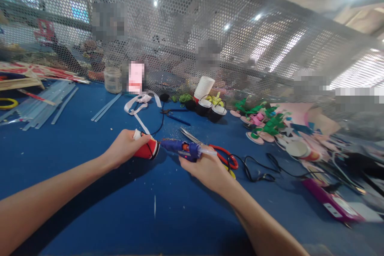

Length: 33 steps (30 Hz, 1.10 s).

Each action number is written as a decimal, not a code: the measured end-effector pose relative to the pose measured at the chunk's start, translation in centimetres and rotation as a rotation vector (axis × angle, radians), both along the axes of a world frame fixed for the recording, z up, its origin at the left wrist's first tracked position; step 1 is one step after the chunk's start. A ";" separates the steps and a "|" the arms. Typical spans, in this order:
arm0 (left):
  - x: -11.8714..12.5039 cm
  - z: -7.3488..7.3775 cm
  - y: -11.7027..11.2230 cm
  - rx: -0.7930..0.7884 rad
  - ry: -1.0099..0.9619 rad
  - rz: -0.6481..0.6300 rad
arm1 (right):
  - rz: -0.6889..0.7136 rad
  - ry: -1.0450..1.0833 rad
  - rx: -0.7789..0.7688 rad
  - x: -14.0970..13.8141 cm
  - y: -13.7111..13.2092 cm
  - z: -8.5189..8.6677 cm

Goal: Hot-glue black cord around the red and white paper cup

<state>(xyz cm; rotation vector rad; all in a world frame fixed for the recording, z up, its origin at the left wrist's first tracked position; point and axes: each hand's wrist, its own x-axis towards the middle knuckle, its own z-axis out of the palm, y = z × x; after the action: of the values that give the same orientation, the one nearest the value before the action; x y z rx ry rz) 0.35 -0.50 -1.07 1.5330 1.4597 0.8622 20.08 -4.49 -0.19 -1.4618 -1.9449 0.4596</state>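
Observation:
My left hand (126,148) is wrapped round a small red paper cup (147,150) with a white and black rim, held on its side just above the blue table (120,216). My right hand (207,168) grips a purple glue gun (183,148), whose nozzle points left and touches the cup's rim. A clear glue stick pokes out of the gun's back end. A thin black cord runs from the cup area away across the table.
Scissors with red handles (225,156) lie just beyond my right hand. Black cables (258,168), clear glue sticks (48,104), a white ribbon (139,106), stacked cups (204,88), a jar (113,80) and foam craft pieces (264,124) crowd the far side. A mesh screen (210,40) backs the table.

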 end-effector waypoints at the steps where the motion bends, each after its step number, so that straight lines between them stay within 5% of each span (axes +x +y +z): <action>1: 0.0 -0.1 0.0 0.004 -0.005 -0.011 | -0.001 0.001 -0.002 0.0 0.1 -0.1; 33: 0.0 -0.7 0.4 -0.061 -0.093 0.046 | 0.048 -0.112 -0.026 -0.7 -2.4 1.7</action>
<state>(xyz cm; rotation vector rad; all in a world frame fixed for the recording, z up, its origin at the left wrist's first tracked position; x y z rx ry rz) 0.32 -0.15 -1.75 1.4008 1.4456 0.8960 19.34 -6.84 1.53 -1.4887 -2.0729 0.4338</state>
